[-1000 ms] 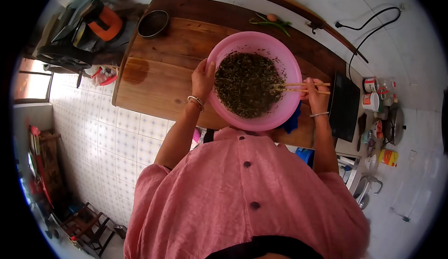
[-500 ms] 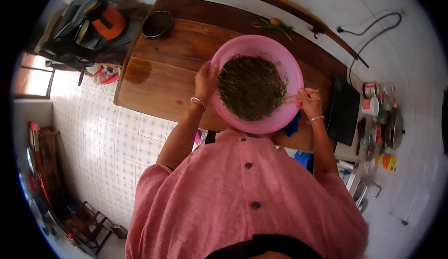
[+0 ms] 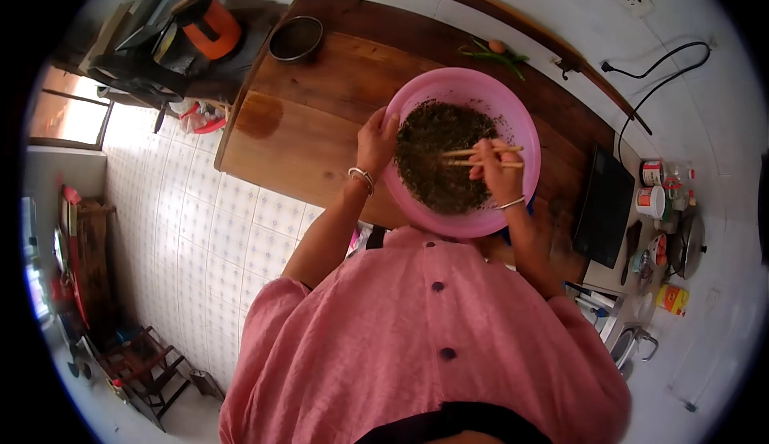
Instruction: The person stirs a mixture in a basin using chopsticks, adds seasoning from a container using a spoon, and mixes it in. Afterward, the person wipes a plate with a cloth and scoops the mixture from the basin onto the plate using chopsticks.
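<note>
A large pink basin [image 3: 525, 136] stands on the wooden table, with a dark green chopped mixture [image 3: 440, 144] inside. My left hand [image 3: 376, 146] grips the basin's left rim, thumb on the inner side and a bracelet on the wrist. Held in my right hand [image 3: 498, 170] is a pair of wooden chopsticks [image 3: 460, 158], over the right part of the mixture, their tips pointing left at its middle. The fingers of my right hand are closed round the sticks.
On the wooden table [image 3: 320, 100] are a dark round bowl [image 3: 296, 39] at the back left and green peppers [image 3: 501, 56] beside an egg [image 3: 497, 46] at the back. A black panel [image 3: 603, 208] and jars [image 3: 650, 201] stand right. An orange kettle [image 3: 212, 32] is at upper left.
My right hand has moved left with the chopsticks, from the basin's right rim to over the mixture. My left hand keeps its hold on the rim. The whole view has shifted slightly.
</note>
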### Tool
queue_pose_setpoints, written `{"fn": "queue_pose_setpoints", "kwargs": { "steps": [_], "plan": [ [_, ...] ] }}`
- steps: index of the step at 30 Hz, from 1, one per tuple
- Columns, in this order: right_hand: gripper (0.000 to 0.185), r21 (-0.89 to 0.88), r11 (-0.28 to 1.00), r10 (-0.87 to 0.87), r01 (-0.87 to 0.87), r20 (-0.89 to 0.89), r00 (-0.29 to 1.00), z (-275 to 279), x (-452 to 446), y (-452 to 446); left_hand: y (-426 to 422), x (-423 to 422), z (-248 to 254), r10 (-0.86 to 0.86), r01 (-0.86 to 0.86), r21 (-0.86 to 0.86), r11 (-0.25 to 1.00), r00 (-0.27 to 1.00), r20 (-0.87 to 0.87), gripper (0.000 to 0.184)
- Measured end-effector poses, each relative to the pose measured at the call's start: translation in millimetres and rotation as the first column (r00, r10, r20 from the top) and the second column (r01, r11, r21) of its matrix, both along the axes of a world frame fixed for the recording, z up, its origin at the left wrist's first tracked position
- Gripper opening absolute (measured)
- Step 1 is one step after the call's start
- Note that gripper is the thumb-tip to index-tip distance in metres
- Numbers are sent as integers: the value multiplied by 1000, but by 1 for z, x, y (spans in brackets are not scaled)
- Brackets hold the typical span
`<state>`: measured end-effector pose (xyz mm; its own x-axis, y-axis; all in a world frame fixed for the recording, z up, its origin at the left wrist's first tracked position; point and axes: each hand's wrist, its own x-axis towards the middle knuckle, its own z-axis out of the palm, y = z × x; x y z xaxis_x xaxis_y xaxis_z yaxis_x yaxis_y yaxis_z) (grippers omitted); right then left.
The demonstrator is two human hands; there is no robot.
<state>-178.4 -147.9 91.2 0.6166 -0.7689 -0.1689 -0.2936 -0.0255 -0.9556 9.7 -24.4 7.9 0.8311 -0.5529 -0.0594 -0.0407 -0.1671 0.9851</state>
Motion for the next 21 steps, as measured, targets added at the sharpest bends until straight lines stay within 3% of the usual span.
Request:
{"fn": "queue_pose_setpoints", "kwargs": {
  "steps": [2, 5, 7, 8, 10, 21],
  "plan": [
    [24, -51, 997, -55, 58, 51, 997, 1, 0, -5, -1, 1, 2, -14, 9, 51, 999, 996, 92, 37],
    [23, -117, 993, -27, 25, -15, 1000, 1, 18, 5, -1, -1, 12, -10, 9, 27, 1000, 1000, 3, 37],
    [23, -154, 988, -17, 26, 60, 998, 1, 27, 20, -3, -2, 3, -2, 2, -10, 1000, 1000, -3, 37],
    [25, -189, 981, 36, -36, -6, 999, 4, 28, 24, -3, 0, -1, 0, -1, -51, 999, 1000, -11, 37],
    [26, -249, 964, 74, -97, -97, 992, 12, 28, 36, -2, 0, 6, -9, 9, -48, 999, 1000, 6, 36],
    [21, -425, 889, 149, -167, -75, 986, 9, 9, 72, -3, 0, 9, -1, 0, 10, 1000, 998, 62, 36]
  ]
}}
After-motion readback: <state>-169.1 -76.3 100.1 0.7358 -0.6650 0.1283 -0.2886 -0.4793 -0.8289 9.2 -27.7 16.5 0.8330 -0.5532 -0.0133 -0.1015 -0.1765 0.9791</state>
